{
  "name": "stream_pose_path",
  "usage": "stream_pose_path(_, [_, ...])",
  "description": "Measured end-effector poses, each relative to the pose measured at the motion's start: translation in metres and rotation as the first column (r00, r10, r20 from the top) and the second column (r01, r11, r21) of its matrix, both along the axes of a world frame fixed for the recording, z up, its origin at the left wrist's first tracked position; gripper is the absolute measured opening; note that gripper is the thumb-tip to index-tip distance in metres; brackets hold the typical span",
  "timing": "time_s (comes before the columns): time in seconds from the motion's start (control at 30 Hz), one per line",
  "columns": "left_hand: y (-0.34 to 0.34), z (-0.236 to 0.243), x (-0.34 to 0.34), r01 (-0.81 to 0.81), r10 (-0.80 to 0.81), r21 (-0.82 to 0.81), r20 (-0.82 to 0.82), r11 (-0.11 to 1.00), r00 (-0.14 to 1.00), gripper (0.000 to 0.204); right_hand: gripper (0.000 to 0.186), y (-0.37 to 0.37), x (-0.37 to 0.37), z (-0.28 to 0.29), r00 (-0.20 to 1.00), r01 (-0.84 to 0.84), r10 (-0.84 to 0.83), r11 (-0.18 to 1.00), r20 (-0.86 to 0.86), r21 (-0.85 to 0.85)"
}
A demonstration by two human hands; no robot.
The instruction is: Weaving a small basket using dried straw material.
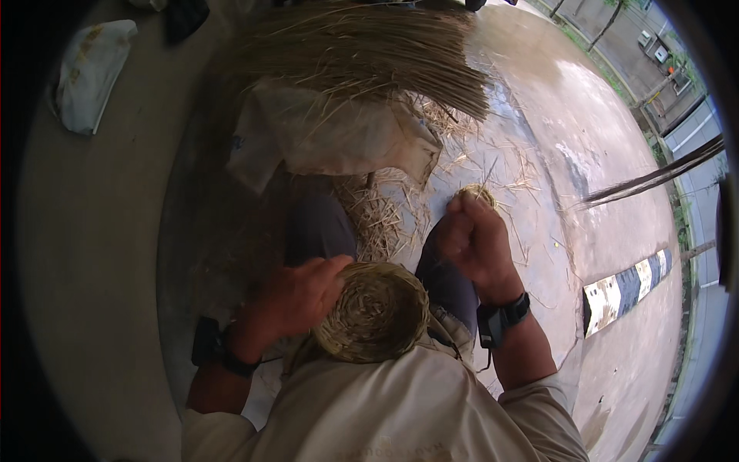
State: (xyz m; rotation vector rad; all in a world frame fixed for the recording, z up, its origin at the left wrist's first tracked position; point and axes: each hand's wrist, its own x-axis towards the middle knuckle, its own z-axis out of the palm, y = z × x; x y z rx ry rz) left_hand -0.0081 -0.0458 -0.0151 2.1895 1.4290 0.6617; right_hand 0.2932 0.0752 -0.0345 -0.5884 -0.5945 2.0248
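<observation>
A round woven straw basket (381, 323) rests in the lap, against the beige shirt. My left hand (300, 296) is closed at its left rim, fingers curled over the edge. My right hand (473, 242) is raised in a fist above the right knee, right of the basket and apart from it. A thin pointed piece and some yellowish straw (483, 194) show at the top of that fist; what exactly the fingers grip is hidden. Both dark-trousered legs (315, 223) show beyond the basket.
A big bundle of long straw (369, 46) lies ahead on translucent sacking (331, 131). Straw scraps (381, 223) litter the floor. A white bag (92, 73) lies at far left. At right are a striped board (623, 292) and dark long strands (639, 177).
</observation>
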Motion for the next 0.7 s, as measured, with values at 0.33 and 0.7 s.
stream_pose_path(0.33, [0.002, -0.008, 0.001, 0.066, -0.054, 0.109, -0.108, 0.992, 0.993, 0.039, 0.021, -0.054, -0.106, 0.044, 0.879, -0.468, 0.185, 0.166, 0.439, 0.868])
stream_pose_path(0.7, [0.008, -0.007, 0.005, -0.052, 0.053, -0.013, 0.097, 0.999, 0.994, 0.029, 0.021, -0.101, -0.084, 0.013, 0.791, -0.599, 0.184, 0.040, 0.583, 0.800])
